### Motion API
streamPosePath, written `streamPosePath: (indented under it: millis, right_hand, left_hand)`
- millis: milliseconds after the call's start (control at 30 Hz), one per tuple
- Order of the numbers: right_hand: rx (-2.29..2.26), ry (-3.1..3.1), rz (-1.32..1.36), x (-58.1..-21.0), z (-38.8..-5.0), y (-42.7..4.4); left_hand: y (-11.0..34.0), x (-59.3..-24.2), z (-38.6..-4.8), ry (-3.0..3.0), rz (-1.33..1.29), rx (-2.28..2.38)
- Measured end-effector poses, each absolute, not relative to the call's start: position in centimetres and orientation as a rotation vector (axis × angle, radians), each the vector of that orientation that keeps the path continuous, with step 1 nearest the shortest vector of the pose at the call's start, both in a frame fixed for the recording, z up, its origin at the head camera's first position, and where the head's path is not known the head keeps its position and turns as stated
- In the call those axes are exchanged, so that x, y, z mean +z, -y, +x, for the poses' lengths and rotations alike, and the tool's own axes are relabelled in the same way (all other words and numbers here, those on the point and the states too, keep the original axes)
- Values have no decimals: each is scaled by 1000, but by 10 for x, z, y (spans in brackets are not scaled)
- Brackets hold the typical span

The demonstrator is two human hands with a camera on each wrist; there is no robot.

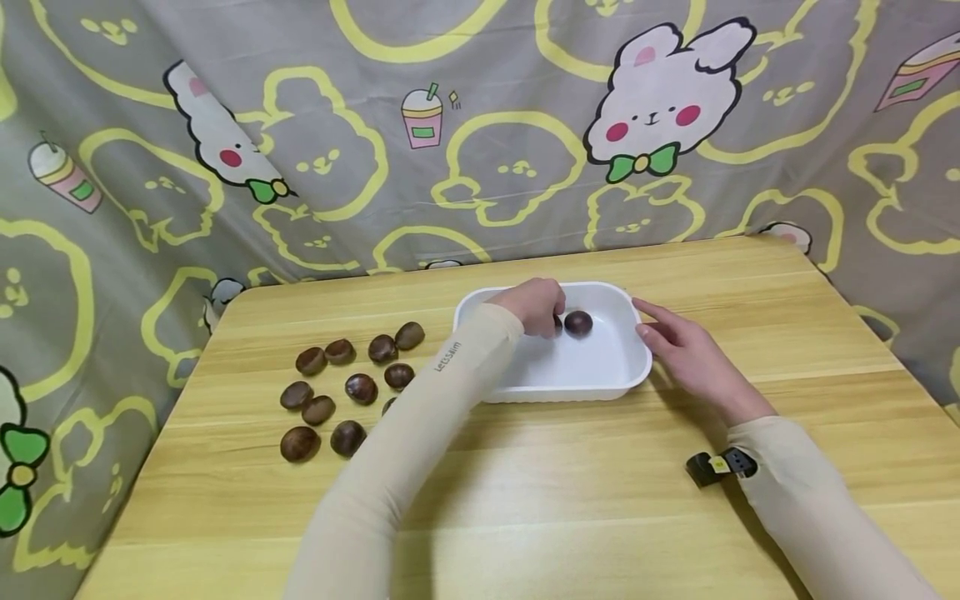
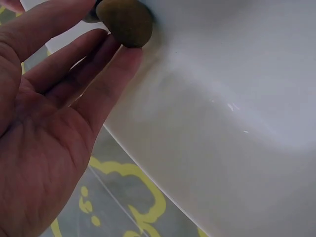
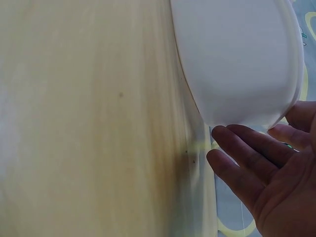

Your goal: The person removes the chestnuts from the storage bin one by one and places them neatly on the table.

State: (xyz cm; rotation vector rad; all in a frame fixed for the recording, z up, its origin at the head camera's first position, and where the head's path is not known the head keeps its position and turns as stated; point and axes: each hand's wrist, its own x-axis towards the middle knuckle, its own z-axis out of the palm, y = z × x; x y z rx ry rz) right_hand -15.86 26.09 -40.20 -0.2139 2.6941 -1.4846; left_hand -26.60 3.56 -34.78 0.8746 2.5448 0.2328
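Note:
A white rectangular tray (image 1: 555, 393) stands on the table. My left hand (image 1: 536, 307) reaches down into it, its fingertips at a brown chestnut (image 2: 127, 23), which it pinches low inside the tray. A second chestnut (image 1: 578, 323) lies on the tray floor just right of those fingers. At the tray's right end, my right hand (image 1: 686, 354) touches the outer wall and rim with extended fingers; in the right wrist view its fingertips (image 3: 220, 132) meet the white wall and nothing is in the palm.
Several loose chestnuts (image 1: 362, 389) are spread over the left part of the wooden table (image 1: 562, 500), some partly hidden behind the left sleeve. A patterned grey curtain (image 1: 510, 100) hangs behind the table. A black wrist device (image 1: 705, 469) sits at the right cuff.

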Motion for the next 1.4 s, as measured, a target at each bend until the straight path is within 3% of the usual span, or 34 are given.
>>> streamPosePath:
  millis: [633,1400]
  right_hand:
    - [-1486,-2692,-217,-405,-158,-258]
    - [-1474,-2708,-214,-402,-159,-261]
  left_hand:
    - [-28,-355,-261,-2514,827,227]
    - [14,-298,-256,-2511,909,561]
